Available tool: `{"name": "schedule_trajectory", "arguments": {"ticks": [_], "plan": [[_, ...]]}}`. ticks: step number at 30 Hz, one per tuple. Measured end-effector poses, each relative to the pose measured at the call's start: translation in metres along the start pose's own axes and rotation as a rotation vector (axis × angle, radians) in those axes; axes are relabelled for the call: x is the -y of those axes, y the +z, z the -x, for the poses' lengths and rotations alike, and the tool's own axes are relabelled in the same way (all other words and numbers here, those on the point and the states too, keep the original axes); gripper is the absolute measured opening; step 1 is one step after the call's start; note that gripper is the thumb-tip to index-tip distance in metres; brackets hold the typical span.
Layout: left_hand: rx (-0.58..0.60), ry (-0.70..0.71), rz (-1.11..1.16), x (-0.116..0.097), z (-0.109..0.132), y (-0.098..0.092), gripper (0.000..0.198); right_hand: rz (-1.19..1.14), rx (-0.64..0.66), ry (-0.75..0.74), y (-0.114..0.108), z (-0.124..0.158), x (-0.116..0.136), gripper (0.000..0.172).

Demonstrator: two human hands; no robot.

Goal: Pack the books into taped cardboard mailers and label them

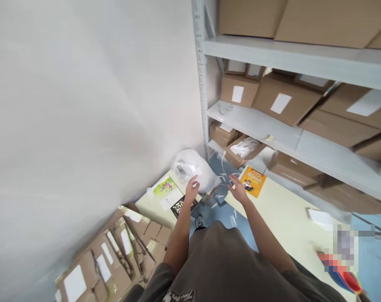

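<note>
My left hand (pixel 193 189) is raised with its fingers apart and holds nothing. In the view it overlaps the edge of a full white plastic bag (pixel 195 165); whether it touches the bag I cannot tell. Beneath and beside my left forearm lie a dark book (pixel 179 205) with pale marks and a green-and-white book (pixel 165 188). My right hand (pixel 238 190) is also open, its fingers spread, with nothing in them. Nearest to it is an orange book (pixel 255 181) on the right-hand pale table (pixel 281 209).
Metal shelving (pixel 256 121) with cardboard boxes (pixel 287 96) rises ahead and right. Flattened cartons (pixel 115 256) lie at lower left by the white wall (pixel 83 105). Paper scraps are scattered on the blue floor (pixel 220 218). A blurred red, blue and yellow object (pixel 344 274) is at lower right.
</note>
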State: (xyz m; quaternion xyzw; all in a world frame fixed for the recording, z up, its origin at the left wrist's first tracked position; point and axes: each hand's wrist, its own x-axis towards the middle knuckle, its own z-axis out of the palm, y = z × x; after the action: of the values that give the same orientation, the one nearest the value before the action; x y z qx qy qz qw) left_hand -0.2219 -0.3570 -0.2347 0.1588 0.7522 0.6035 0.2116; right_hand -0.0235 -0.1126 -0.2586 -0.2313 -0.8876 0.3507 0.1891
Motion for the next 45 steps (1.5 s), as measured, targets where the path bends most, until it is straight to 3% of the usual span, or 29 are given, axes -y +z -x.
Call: {"name": "schedule_trajectory", "arguments": {"ticks": [4, 8, 11, 16, 19, 22, 26, 29, 32, 37, 41, 45], "plan": [[-0.102, -0.059, 0.033, 0.036, -0.020, -0.076, 0.054, 0.026, 0.131, -0.052, 0.080, -0.049, 0.049, 0.055], [-0.103, -0.113, 0.062, 0.063, -0.042, -0.118, 0.056, 0.080, 0.269, -0.071, 0.159, -0.097, 0.089, 0.057], [-0.075, -0.168, 0.092, 0.080, -0.062, -0.129, 0.058, 0.130, 0.394, -0.053, 0.214, -0.132, 0.108, 0.056], [-0.056, -0.178, 0.158, 0.107, -0.076, -0.127, 0.056, 0.238, 0.528, -0.058, 0.292, -0.189, 0.122, 0.050], [-0.050, -0.200, 0.175, 0.122, -0.067, -0.127, 0.056, 0.297, 0.598, -0.006, 0.324, -0.212, 0.128, 0.053], [-0.057, -0.245, 0.176, 0.132, -0.053, -0.134, 0.056, 0.332, 0.666, 0.036, 0.341, -0.215, 0.135, 0.051], [-0.118, -0.301, 0.135, 0.138, -0.040, -0.155, 0.054, 0.240, 0.682, -0.082, 0.329, -0.185, 0.136, 0.043], [-0.165, -0.301, 0.092, 0.137, -0.044, -0.171, 0.053, 0.125, 0.597, -0.195, 0.298, -0.155, 0.134, 0.042], [-0.191, -0.271, 0.056, 0.128, -0.058, -0.181, 0.052, 0.057, 0.450, -0.222, 0.259, -0.143, 0.136, 0.047], [-0.158, -0.208, 0.025, 0.093, -0.085, -0.177, 0.054, 0.002, 0.227, -0.240, 0.182, -0.174, 0.167, 0.051], [-0.093, -0.123, 0.077, 0.063, -0.098, -0.157, 0.055, -0.087, 0.065, -0.274, 0.111, -0.209, 0.209, 0.045], [-0.096, -0.050, 0.048, 0.040, -0.112, -0.140, 0.064, -0.249, -0.128, -0.246, 0.049, -0.221, 0.245, 0.036]]}}
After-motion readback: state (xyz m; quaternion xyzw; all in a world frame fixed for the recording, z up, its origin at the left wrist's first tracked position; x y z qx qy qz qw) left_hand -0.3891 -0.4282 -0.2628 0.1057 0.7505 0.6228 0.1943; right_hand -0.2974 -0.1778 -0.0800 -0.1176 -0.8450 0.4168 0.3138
